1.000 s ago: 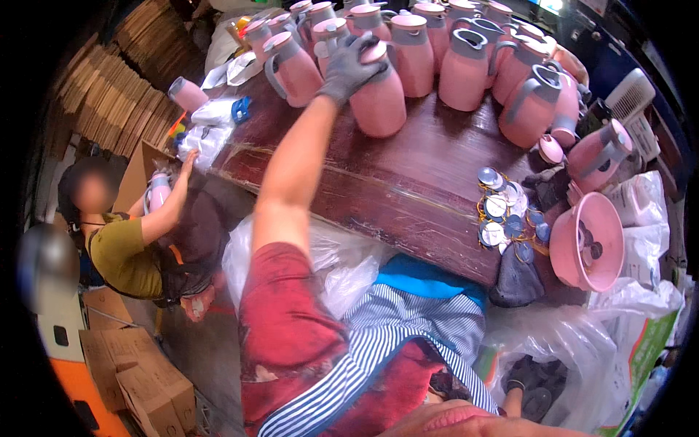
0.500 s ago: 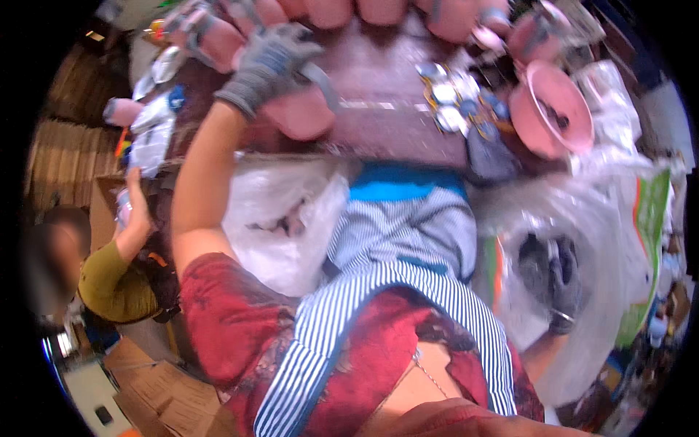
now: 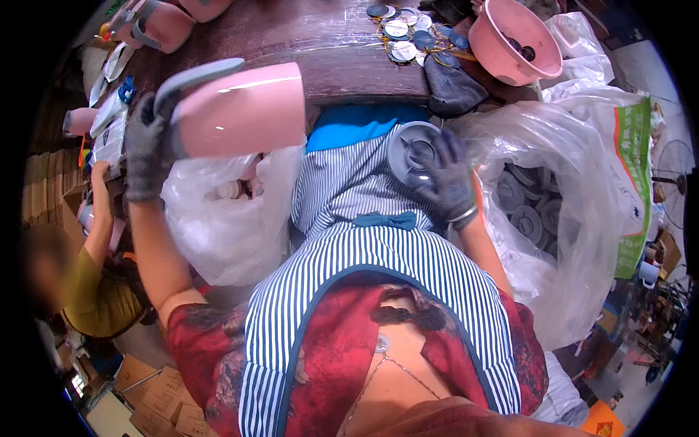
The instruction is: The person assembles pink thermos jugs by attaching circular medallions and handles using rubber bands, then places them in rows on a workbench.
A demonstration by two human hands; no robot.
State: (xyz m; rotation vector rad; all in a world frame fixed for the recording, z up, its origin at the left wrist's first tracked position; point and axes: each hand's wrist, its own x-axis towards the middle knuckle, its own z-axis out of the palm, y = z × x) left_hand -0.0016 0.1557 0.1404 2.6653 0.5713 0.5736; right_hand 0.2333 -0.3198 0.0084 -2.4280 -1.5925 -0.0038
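My gloved left hand [image 3: 149,149] is wrapped round the neck end of a pink jug [image 3: 244,109] with a grey handle. The jug lies sideways in the air over the near table edge, its wide end pointing right. Above my apron lap, my gloved right hand [image 3: 453,178] holds a round grey lid [image 3: 413,151] by its edge, fingers partly spread over it. Several similar grey lids [image 3: 528,218] sit in an open plastic bag [image 3: 593,291] to my right. The lid and jug are apart from each other.
Another plastic bag [image 3: 211,258] with small pink and white parts stands to my left. On the dark table [image 3: 320,65] are more pink jugs [image 3: 164,28], strung discs [image 3: 404,49], a dark cloth [image 3: 451,87] and a pink basin [image 3: 502,54]. A co-worker [image 3: 109,291] is at the left.
My right hand has come out of the right-hand bag with a grey lid. My left hand has brought the jug off the table toward me and tipped it sideways.
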